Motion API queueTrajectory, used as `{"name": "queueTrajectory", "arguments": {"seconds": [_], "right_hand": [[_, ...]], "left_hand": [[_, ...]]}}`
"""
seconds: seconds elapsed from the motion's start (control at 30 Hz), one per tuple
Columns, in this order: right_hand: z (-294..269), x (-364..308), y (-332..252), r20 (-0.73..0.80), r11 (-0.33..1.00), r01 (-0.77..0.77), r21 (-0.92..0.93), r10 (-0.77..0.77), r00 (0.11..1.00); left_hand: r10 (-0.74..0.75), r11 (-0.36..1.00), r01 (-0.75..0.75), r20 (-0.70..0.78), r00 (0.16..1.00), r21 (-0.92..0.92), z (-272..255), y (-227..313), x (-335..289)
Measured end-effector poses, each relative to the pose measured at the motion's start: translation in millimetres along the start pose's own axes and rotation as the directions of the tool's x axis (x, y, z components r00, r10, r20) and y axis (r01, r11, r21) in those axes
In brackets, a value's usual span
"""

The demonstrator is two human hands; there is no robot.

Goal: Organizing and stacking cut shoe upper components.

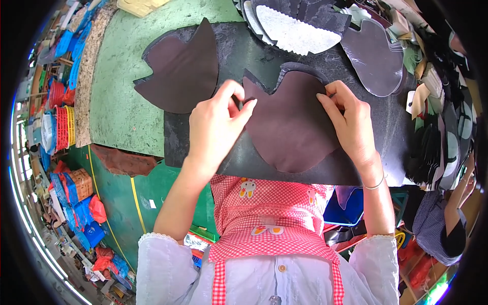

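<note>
A dark brown, leather-like cut piece [292, 127] with a curved lower edge and a notched top lies in front of me on a black work mat [234, 157]. Black backing shows along its upper edge. My left hand [216, 119] is closed, thumb and forefinger pinching the piece near its left point. On the opposite side, my right hand [352, 119] pinches the upper right edge between thumb and fingers. A similar brown cut piece [185, 73] lies flat beyond my left hand, partly on the mat and partly on the green tabletop [127, 101].
At the far side sit white, zigzag-edged pieces [297, 30] among black ones. A smooth dark piece [373, 58] lies at the far right, near stacked black pieces [427, 152]. Baskets [62, 127] and bags stand off to the left. Another person's arm [460, 190] shows at the right.
</note>
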State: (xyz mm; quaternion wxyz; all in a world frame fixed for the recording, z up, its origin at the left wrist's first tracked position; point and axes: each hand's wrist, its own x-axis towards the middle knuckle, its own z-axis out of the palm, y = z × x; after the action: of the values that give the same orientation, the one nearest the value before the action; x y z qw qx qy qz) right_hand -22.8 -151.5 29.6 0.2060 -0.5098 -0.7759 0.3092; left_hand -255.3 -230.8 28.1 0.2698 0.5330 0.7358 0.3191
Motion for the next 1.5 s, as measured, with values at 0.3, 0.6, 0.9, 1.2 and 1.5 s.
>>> {"name": "queueTrajectory", "arguments": {"seconds": [0.3,0.6,0.9,1.2,1.5], "right_hand": [[-34,-13,18,0.152,0.93,-0.239,0.278,0.203,0.967],[-26,-30,24,-0.171,0.994,-0.096,-0.054,0.085,0.982],[-14,-57,39,-0.012,0.843,0.191,-0.503,-0.228,0.974],[21,-86,-17,0.278,0.861,0.499,-0.097,-0.458,0.845],[-59,-18,51,-0.442,0.894,0.099,-0.437,-0.309,0.842]], "left_hand": [[0.523,0.748,-0.616,0.35,0.777,0.249,60,16,-35],[0.763,0.414,-0.891,0.604,0.23,-0.184,54,10,-29],[0.559,0.614,-0.624,0.293,0.776,0.482,39,2,20],[0.49,0.845,-0.493,0.068,0.869,0.207,30,40,26],[0.245,0.969,-0.239,-0.436,0.866,0.069,-110,-98,101]]}}
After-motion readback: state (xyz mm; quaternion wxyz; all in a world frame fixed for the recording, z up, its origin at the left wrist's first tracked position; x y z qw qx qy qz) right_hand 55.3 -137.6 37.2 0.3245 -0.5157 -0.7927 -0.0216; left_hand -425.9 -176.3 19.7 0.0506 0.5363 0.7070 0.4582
